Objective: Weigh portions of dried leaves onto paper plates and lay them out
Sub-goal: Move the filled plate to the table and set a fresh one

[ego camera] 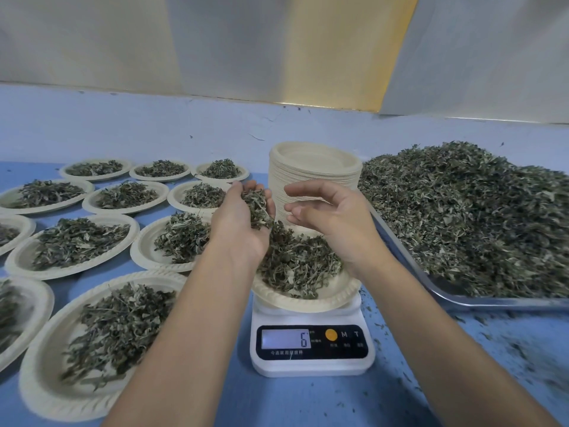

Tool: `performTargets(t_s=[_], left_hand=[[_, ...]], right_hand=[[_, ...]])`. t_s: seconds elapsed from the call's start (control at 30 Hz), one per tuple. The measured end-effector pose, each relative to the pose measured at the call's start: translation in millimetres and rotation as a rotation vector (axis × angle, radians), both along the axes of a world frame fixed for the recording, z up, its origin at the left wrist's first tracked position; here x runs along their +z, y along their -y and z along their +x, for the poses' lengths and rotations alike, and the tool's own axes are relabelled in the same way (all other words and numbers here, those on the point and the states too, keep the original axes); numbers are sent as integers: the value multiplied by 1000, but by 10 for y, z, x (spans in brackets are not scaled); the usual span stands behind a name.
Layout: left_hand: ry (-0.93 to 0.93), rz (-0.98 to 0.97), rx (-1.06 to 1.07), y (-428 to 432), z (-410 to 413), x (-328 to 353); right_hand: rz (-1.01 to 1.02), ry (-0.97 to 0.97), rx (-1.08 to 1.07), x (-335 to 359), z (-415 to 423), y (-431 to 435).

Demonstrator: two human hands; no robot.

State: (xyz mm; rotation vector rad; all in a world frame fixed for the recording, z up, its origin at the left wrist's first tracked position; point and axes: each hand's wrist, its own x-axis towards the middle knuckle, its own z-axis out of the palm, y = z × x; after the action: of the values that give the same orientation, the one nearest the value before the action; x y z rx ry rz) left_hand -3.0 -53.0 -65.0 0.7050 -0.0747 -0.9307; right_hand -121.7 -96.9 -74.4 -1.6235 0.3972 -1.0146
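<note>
While leaves [462,217] heap the tray [508,303], plates [34,380] hold portions.

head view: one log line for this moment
left hand: holds leaves | right hand: open, empty | plate: on scale, part filled | display: 6

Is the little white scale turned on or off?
On. The scale's display is lit and shows a 6, with a paper plate of dried leaves sitting on it.
</note>
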Motion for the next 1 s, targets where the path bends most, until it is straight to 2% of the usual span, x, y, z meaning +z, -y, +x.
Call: performTargets(t_s=[0.27,0.4,0.6,0.9,1.0], left_hand=[[112,45,-71,33,-140,6],[198,123,-91,24,-178,13],[193,119,-127,36,-254,14],[119,94,-121,58,-261,-8],[27,52,-117,48,-213,-14]], right_hand=[[-93,-32,-58,2,31,-30],[-170,-127,-127,-5,43,-32],[-257,-198,-176,-32,83,-81],[-254,-122,-202,-29,66,-71],[-249,-98,-228,-27,70,-62]])
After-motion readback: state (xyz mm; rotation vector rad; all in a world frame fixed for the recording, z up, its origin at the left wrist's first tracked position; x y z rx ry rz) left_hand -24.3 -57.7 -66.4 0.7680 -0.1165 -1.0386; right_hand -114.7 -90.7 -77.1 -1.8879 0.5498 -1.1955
